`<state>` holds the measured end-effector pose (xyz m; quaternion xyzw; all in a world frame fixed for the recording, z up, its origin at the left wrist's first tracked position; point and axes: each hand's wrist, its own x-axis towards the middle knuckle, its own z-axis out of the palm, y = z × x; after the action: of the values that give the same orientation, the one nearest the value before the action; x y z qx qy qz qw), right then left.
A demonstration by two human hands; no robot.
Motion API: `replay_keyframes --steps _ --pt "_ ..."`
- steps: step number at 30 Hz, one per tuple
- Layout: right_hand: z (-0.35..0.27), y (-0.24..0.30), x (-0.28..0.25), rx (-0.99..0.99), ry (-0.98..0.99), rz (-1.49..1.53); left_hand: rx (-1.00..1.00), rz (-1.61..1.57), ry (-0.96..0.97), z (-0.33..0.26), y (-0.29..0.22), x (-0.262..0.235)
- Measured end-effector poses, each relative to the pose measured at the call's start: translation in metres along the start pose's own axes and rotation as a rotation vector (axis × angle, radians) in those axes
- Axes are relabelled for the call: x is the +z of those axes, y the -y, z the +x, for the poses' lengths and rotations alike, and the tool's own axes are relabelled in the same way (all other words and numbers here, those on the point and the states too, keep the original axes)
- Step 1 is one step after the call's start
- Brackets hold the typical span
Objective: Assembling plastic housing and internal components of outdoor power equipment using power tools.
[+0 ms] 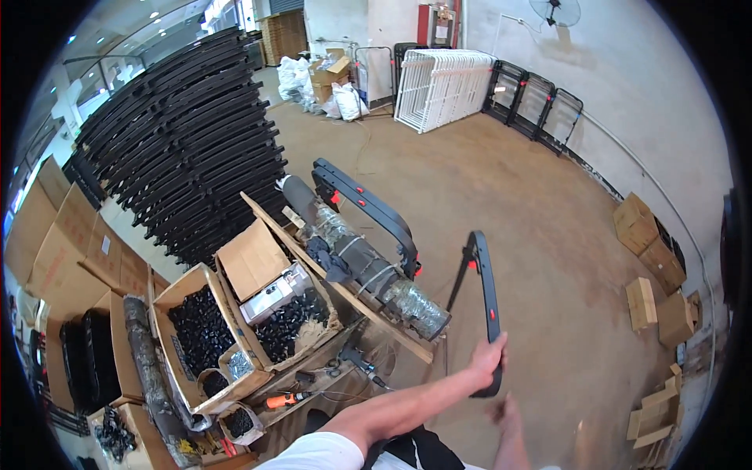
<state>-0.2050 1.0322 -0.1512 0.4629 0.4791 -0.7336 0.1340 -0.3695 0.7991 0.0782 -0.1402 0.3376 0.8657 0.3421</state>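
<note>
My left hand (489, 360) is wrapped round the lower part of a black bent frame (487, 290) with red fittings, which stands up in the air over the floor. Below its lower end is my right hand (507, 415), apart from the frame, somewhat blurred, its fingers spread and nothing seen in them. A second black bent frame (368, 205) with red fittings leans along a padded roll (368, 262) wrapped in clear film and tape. A dark cloth or glove (327, 260) lies on that roll.
Left of me, open boxes hold small black parts (202, 321) and silvery screws (239, 364). A power tool (360, 363) and an orange-handled tool (287, 399) lie at the bench. A tall stack of black frames (184, 141) rises behind; white frames (446, 90) and cartons (654, 243) stand near the wall.
</note>
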Motion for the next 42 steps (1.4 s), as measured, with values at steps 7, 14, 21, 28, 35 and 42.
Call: replay_keyframes --steps 7,14,21,28,35,42 --pt "-0.016 -0.110 0.096 0.289 0.523 0.474 -0.100 0.199 -0.024 -0.084 0.006 -0.041" --pt "-0.013 -0.104 0.174 0.203 1.141 0.926 -0.071 0.285 0.145 -0.152 -0.037 -0.088" --pt "-0.034 -0.027 0.229 -0.227 0.087 0.487 0.209 0.250 0.119 -0.305 -0.153 -0.195" --pt "-0.122 0.123 0.276 -0.716 0.265 0.438 0.931 0.377 -0.977 -0.475 -0.157 -0.341" --pt "-0.203 0.097 0.389 -0.717 0.575 0.123 0.824 0.091 -1.400 -0.634 -0.094 -0.529" --pt "-0.266 -0.012 0.483 -0.544 0.647 -0.035 0.668 0.080 -1.551 -0.733 -0.054 -0.634"
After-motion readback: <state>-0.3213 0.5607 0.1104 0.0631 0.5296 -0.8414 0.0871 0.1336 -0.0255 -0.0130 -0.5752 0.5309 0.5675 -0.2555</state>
